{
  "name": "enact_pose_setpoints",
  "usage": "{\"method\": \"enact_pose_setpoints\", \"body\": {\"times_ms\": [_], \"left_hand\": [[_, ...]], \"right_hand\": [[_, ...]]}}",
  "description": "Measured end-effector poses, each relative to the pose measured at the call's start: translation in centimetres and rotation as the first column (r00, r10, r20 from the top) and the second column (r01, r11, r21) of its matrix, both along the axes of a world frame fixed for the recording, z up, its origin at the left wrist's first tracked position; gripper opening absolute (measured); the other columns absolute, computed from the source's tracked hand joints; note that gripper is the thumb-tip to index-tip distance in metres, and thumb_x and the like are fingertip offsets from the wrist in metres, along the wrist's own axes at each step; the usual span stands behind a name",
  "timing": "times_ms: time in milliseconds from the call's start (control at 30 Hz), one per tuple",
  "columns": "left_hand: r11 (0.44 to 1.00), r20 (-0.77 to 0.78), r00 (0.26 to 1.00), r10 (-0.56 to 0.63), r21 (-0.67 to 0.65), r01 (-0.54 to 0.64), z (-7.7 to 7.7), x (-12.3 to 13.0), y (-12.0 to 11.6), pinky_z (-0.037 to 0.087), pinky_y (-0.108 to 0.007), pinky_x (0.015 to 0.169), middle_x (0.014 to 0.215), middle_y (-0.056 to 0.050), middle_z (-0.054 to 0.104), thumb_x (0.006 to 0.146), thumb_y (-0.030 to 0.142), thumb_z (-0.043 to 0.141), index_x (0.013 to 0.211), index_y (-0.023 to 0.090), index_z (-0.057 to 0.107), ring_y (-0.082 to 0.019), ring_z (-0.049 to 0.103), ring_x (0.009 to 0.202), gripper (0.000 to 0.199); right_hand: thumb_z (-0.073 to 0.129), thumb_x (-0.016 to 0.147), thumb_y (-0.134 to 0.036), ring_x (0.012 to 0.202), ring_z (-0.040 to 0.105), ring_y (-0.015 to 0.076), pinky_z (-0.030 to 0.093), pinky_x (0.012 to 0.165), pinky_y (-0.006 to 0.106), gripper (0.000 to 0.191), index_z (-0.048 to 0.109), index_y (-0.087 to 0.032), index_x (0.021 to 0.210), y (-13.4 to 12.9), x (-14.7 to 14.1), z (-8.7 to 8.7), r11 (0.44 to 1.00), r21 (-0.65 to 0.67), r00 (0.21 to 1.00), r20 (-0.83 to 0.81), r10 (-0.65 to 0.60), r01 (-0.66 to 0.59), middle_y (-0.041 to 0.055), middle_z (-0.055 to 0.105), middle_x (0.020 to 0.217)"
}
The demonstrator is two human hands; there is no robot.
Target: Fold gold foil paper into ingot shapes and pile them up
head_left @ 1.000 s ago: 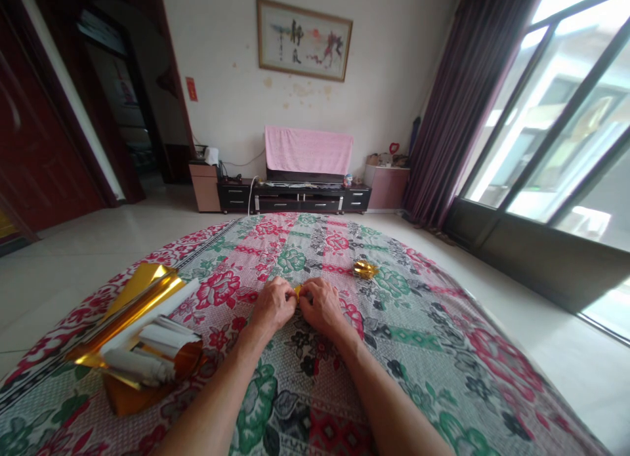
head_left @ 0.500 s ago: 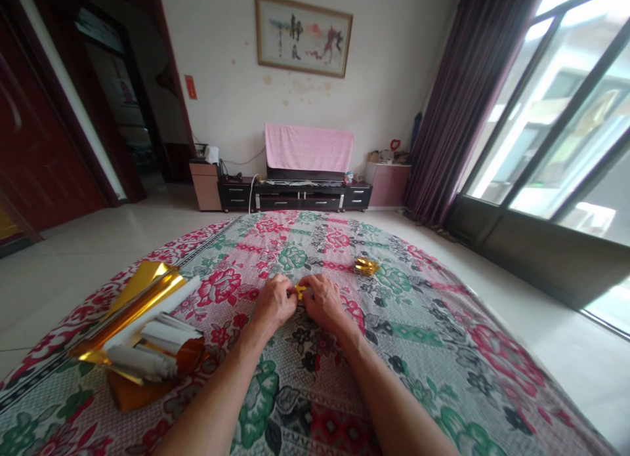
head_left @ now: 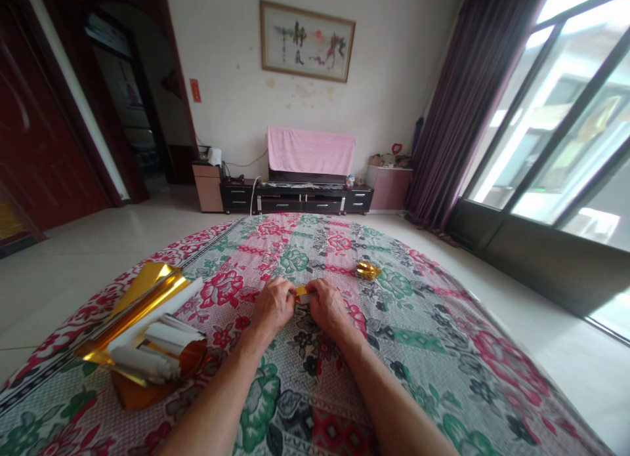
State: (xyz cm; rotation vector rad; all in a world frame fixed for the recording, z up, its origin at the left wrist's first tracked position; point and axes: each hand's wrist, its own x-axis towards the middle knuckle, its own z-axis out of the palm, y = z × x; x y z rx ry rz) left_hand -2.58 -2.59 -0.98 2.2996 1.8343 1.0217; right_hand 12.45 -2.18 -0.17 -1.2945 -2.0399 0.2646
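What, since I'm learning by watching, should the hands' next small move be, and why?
Perhaps a small fold in the foil piece: the left hand and right hand pinch it from either side, and gold and pale areas show between them, so the pale part may need covering.

Red, green and black blooms pattern the grey-and-pink floral cloth (head_left: 428, 298).
The small foil strip (head_left: 302, 295) shows gold and white; the foil sheets (head_left: 140, 315) gleam gold, with white among them and orange-brown in the shaded parts; the crumpled foil piece (head_left: 368, 270) is bright gold. The towel (head_left: 311, 151) is plain pink, the TV cabinet (head_left: 280, 205) black, the curtain (head_left: 453, 102) dark purple, the panelled door (head_left: 44, 128) deep red, the white wall (head_left: 221, 42) blotched with tan.
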Motion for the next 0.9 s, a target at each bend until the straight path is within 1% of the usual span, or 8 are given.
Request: {"method": "enact_pose_setpoints", "body": {"times_ms": [100, 167, 333, 467, 533, 600, 767, 900], "left_hand": [[1.000, -0.004, 1.000, 0.028, 0.001, -0.028, 0.0, -0.1, 0.1, 0.041, -0.029, 0.075, 0.080, -0.004, 0.058, 0.074, 0.012, 0.050, 0.077, 0.019, 0.063, -0.017, 0.053, 0.080, 0.015], [1.000, -0.011, 1.000, 0.020, 0.003, -0.020, 0.0, -0.1, 0.1, 0.041, -0.029, 0.075, 0.080, -0.004, 0.059, 0.075, 0.013, 0.049, 0.078, 0.019, 0.064, -0.017, 0.053, 0.081, 0.016], [1.000, -0.040, 0.999, -0.023, 0.010, 0.023, 0.1, -0.1, 0.0, 0.041, -0.029, 0.077, 0.079, -0.004, 0.059, 0.074, 0.016, 0.052, 0.074, 0.020, 0.066, -0.017, 0.052, 0.081, 0.014], [0.999, -0.060, 0.997, -0.047, 0.018, 0.048, 0.1, -0.2, -0.2, 0.041, -0.028, 0.078, 0.081, -0.005, 0.058, 0.075, 0.016, 0.052, 0.076, 0.019, 0.065, -0.017, 0.052, 0.083, 0.013], [0.998, -0.066, 0.996, -0.051, 0.019, 0.053, 0.2, -0.2, -0.2, 0.041, -0.028, 0.078, 0.082, -0.005, 0.058, 0.076, 0.016, 0.052, 0.078, 0.019, 0.065, -0.017, 0.052, 0.083, 0.014], [0.998, -0.076, 0.996, -0.048, 0.027, 0.050, 0.2, -0.2, -0.1, 0.040, -0.028, 0.078, 0.083, -0.005, 0.058, 0.077, 0.017, 0.051, 0.080, 0.018, 0.065, -0.017, 0.051, 0.084, 0.015], [0.997, -0.122, 0.991, -0.055, 0.047, 0.061, 0.5, 0.1, -0.2, 0.039, -0.028, 0.077, 0.082, -0.006, 0.057, 0.080, 0.015, 0.045, 0.078, 0.018, 0.065, -0.017, 0.050, 0.083, 0.020], [0.994, -0.120, 0.987, -0.105, 0.024, 0.108, 0.5, 0.2, 0.0, 0.039, -0.027, 0.077, 0.081, -0.005, 0.057, 0.081, 0.012, 0.043, 0.077, 0.018, 0.064, -0.016, 0.050, 0.082, 0.023]], "right_hand": [[0.042, 0.076, -0.007, 0.078, 0.054, 0.0147, 0.038, 0.072, 0.023, 0.022, 0.060, -0.017, 0.083, 0.0, 0.0, 0.0, 0.999, 0.041, 1.000, -0.010, 0.013, -0.012, 0.0047, 0.060, 0.082], [0.043, 0.078, -0.010, 0.078, 0.055, 0.0147, 0.038, 0.071, 0.022, 0.020, 0.061, -0.018, 0.082, -0.1, 0.0, 0.0, 0.999, 0.052, 1.000, -0.004, 0.007, -0.007, 0.0047, 0.060, 0.081], [0.045, 0.074, -0.008, 0.075, 0.055, 0.0145, 0.038, 0.068, 0.022, 0.021, 0.062, -0.018, 0.078, -0.2, 0.0, 0.2, 0.999, 0.043, 1.000, 0.022, 0.015, -0.016, 0.0041, 0.060, 0.078], [0.043, 0.064, -0.001, 0.075, 0.054, 0.0134, 0.039, 0.070, 0.021, 0.030, 0.063, -0.018, 0.077, 0.1, 1.0, 0.6, 0.991, 0.015, 0.991, 0.033, 0.130, -0.131, 0.0029, 0.061, 0.079], [0.043, 0.060, 0.000, 0.077, 0.054, 0.0131, 0.039, 0.071, 0.020, 0.034, 0.064, -0.018, 0.080, 0.3, 1.6, 0.9, 0.974, -0.012, 0.973, 0.053, 0.225, -0.224, 0.0022, 0.061, 0.081], [0.044, 0.058, 0.000, 0.078, 0.054, 0.0131, 0.040, 0.071, 0.020, 0.037, 0.064, -0.019, 0.081, 0.4, 2.2, 1.2, 0.962, -0.031, 0.960, 0.068, 0.273, -0.272, 0.0009, 0.062, 0.081], [0.047, 0.058, -0.004, 0.075, 0.055, 0.0128, 0.040, 0.068, 0.020, 0.033, 0.065, -0.019, 0.082, 0.3, 2.7, 1.8, 0.945, -0.067, 0.942, 0.089, 0.324, -0.319, 0.0001, 0.062, 0.081], [0.048, 0.060, -0.004, 0.080, 0.056, 0.0137, 0.042, 0.073, 0.022, 0.033, 0.067, -0.019, 0.082, 0.5, 2.8, 1.9, 0.931, -0.088, 0.926, 0.108, 0.361, -0.353, 0.0007, 0.063, 0.085]]}}
